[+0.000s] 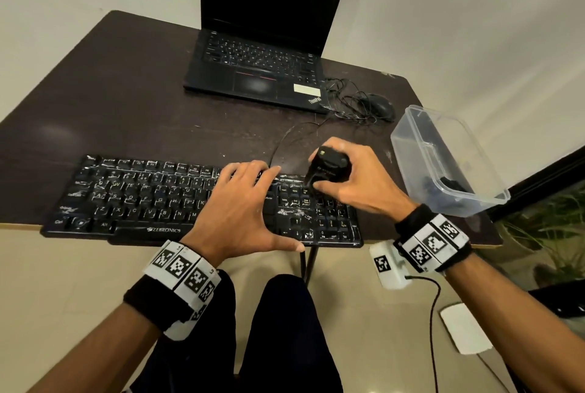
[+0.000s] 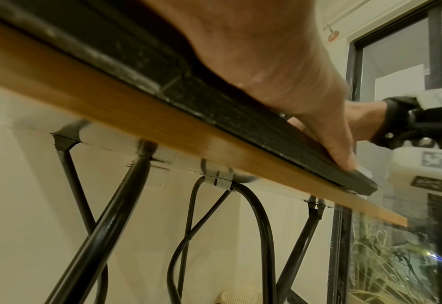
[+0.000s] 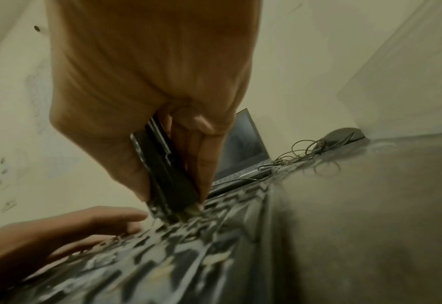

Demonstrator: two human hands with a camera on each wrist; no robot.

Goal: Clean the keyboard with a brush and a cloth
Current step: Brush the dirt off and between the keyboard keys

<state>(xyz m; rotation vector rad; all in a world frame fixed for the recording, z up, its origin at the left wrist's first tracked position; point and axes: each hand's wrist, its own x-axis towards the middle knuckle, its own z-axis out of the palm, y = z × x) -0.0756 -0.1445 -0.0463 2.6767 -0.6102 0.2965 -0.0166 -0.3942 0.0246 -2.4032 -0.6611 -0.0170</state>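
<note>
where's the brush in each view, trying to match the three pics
Head: the black brush is right of centre, gripped in the right hand over the keyboard, at its right part.
Left wrist: not in it; the left hand blocks that side.
Right wrist: centre, brush tip down on the keys.
Shared landmark: the keyboard, also and.

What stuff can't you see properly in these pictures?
- Brush bristles: head view, hidden by the right hand; right wrist view, blurred.
- Keys under the left hand: head view, covered.
- Keyboard letters: right wrist view, motion blur.
- Dark contents of the box: head view, murky plastic; a cloth, cannot tell.
- Left fingers: left wrist view, only the thumb shows.
</note>
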